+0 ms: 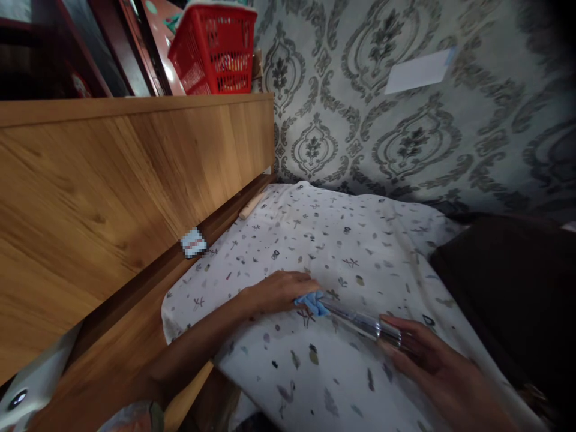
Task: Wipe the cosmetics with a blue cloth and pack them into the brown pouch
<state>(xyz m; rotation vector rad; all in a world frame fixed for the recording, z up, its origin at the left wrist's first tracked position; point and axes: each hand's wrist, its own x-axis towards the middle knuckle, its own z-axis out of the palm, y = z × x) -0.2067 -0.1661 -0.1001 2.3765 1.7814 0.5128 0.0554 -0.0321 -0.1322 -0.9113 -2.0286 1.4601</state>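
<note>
A slim, shiny, tube-like thing (353,316) with silver bands slants above the bed's patterned white sheet (288,240). My right hand (436,366) is closed round its near end, by the bands. At the other end, my left hand (281,291) presses a crumpled light blue cloth (314,303) against it. The fingers of that hand are bent over the cloth and partly hidden. Whether the tube is glass, plastic or polished metal I cannot tell.
A wooden headboard-like panel (148,186) borders the left, with a red plastic basket (229,48) behind it. A pale wooden stick (252,206) lies at the sheet's edge. Dark brown fabric (499,300) covers the right side. Patterned wallpaper (315,144) rises behind.
</note>
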